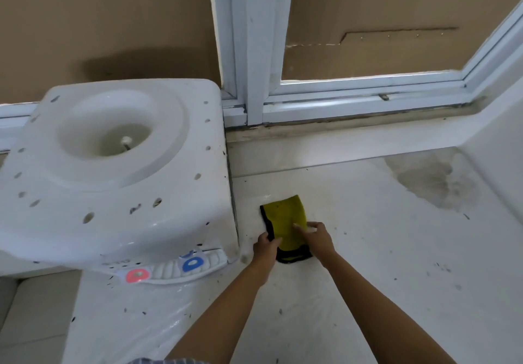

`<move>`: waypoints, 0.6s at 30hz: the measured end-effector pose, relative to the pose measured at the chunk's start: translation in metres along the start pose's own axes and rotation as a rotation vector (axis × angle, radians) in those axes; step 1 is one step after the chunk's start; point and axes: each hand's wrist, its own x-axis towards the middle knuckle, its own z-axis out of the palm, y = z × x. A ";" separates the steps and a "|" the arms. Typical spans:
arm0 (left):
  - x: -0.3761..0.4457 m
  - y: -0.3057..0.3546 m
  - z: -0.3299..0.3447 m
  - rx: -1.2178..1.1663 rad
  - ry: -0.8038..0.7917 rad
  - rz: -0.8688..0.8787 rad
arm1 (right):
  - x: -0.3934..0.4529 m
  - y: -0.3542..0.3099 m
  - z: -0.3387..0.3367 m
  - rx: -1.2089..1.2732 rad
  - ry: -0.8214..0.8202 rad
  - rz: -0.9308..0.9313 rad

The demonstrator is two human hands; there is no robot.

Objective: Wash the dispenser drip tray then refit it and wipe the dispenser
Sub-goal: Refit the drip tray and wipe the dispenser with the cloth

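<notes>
A white table-top water dispenser (113, 171) stands at the left, its bottle well open on top. Its red tap (137, 275) and blue tap (192, 264) show at the front, above a ribbed white drip tray (169, 271). To its right a yellow cloth (287, 219) with a black edge lies flat on the white counter (382, 250). My left hand (264, 247) pinches the cloth's left edge. My right hand (315, 236) rests on the cloth's right side, its fingers pointing left across it.
A white window frame (254, 52) and sill (353, 134) run along the back, with brown board behind the glass. A grey stain (433, 179) marks the counter at the far right. Dark specks dot the dispenser and counter.
</notes>
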 end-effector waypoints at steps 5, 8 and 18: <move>-0.013 -0.001 -0.001 -0.114 0.007 -0.035 | -0.025 -0.009 0.008 0.085 -0.117 -0.179; -0.030 0.003 -0.009 -0.222 0.036 -0.055 | -0.060 -0.010 0.003 0.274 -0.176 -0.214; -0.093 -0.038 -0.042 -0.145 -0.039 0.131 | -0.181 0.020 0.020 0.745 -0.422 0.221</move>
